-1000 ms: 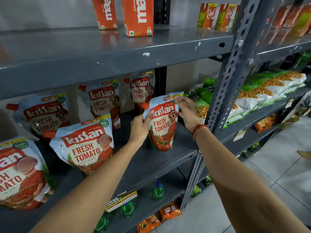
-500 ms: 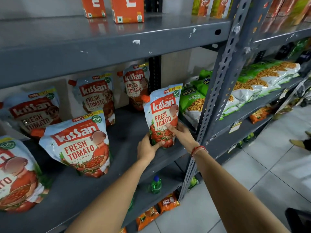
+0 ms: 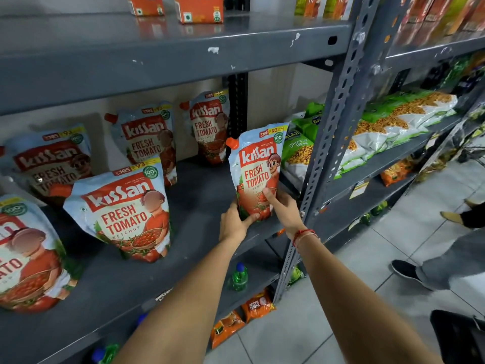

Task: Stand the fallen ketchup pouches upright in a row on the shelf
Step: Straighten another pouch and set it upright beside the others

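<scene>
A Kissan ketchup pouch (image 3: 256, 169) stands upright at the right end of the grey shelf (image 3: 199, 232), near the front edge. My left hand (image 3: 235, 222) grips its lower left corner and my right hand (image 3: 282, 208) holds its lower right side, thumb across the front. Two more ketchup pouches stand in the front row to the left: a middle pouch (image 3: 123, 211) and a far-left pouch (image 3: 29, 253), cut off by the frame edge. Three back pouches stand against the rear wall: a left one (image 3: 52, 164), a centre one (image 3: 149, 140) and a right one (image 3: 210, 124).
A perforated grey upright post (image 3: 328, 143) rises just right of my hands. Beyond it lie green and white snack bags (image 3: 388, 127). Juice cartons (image 3: 199, 9) stand on the shelf above. Green bottles (image 3: 238, 277) and orange packets sit below. A person's legs and shoes (image 3: 420, 271) are on the tiled floor.
My hands have slid from the top and side of the pouch down to its base. The pouch now stands straighter near the shelf's front right corner.
</scene>
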The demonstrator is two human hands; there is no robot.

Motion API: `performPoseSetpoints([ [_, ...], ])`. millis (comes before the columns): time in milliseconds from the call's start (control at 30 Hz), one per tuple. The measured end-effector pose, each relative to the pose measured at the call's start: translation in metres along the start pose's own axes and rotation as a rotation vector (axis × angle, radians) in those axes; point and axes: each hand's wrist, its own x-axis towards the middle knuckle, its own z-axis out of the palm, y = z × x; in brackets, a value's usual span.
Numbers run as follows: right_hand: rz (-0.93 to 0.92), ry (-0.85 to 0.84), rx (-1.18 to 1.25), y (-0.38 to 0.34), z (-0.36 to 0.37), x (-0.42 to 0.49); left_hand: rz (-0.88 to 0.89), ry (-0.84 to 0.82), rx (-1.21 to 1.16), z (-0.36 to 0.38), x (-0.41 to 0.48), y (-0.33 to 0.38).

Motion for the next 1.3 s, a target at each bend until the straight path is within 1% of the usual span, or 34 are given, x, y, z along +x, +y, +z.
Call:
performPoseSetpoints([
  [100,-0.002,0.097,-0.034,0.002,0.006,-0.014,-0.067,-0.030,-0.060,0.003,-0.009,0.002],
  [200,-0.067,0.289,-0.132,0.008,0.017,-0.034,-0.072,-0.023,-0.116,-0.003,-0.025,-0.001],
  [267,-0.167,0.472,-0.197,0.015,0.030,-0.051,-0.015,0.065,-0.181,-0.018,-0.044,-0.007],
  [300,-0.228,0.538,-0.229,0.016,0.040,-0.060,0.025,0.142,-0.227,-0.031,-0.057,-0.013],
  [333,-0.291,0.563,-0.244,0.018,0.053,-0.069,0.066,0.230,-0.283,-0.045,-0.070,-0.020],
  [367,-0.347,0.552,-0.242,0.020,0.062,-0.075,0.109,0.312,-0.333,-0.056,-0.082,-0.027],
  [400,-0.384,0.496,-0.228,0.020,0.073,-0.080,0.146,0.399,-0.371,-0.068,-0.092,-0.034],
  [433,-0.398,0.393,-0.217,0.019,0.089,-0.085,0.167,0.509,-0.396,-0.085,-0.103,-0.045],
  [500,-0.361,0.128,-0.234,0.015,0.119,-0.088,0.190,0.743,-0.408,-0.116,-0.116,-0.063],
  [533,-0.319,-0.009,-0.255,0.012,0.134,-0.087,0.176,0.846,-0.394,-0.130,-0.118,-0.071],
  [567,-0.260,-0.133,-0.260,0.010,0.145,-0.084,0.132,0.902,-0.386,-0.141,-0.116,-0.079],
  [600,-0.186,-0.253,-0.233,0.007,0.158,-0.083,0.060,0.893,-0.394,-0.153,-0.113,-0.089],
  [633,-0.111,-0.347,-0.195,0.006,0.170,-0.082,-0.019,0.809,-0.422,-0.165,-0.110,-0.098],
  [700,-0.023,-0.450,-0.150,0.007,0.182,-0.078,-0.129,0.526,-0.443,-0.179,-0.099,-0.111],
  [767,0.003,-0.500,-0.171,0.010,0.192,-0.078,-0.127,0.328,-0.322,-0.189,-0.095,-0.121],
  [833,0.003,-0.502,-0.217,0.011,0.191,-0.076,-0.103,0.230,-0.229,-0.187,-0.091,-0.122],
  [933,-0.024,-0.499,-0.257,0.010,0.178,-0.072,-0.115,0.230,-0.177,-0.175,-0.091,-0.115],
  [1033,-0.046,-0.468,-0.273,0.012,0.155,-0.067,-0.067,0.235,-0.115,-0.162,-0.092,-0.109],
  [1200,-0.047,-0.433,-0.247,0.012,0.121,-0.069,-0.025,0.229,-0.091,-0.137,-0.094,-0.093],
  [1300,-0.062,-0.442,-0.292,0.014,0.107,-0.073,-0.022,0.240,-0.069,-0.125,-0.096,-0.088],
])
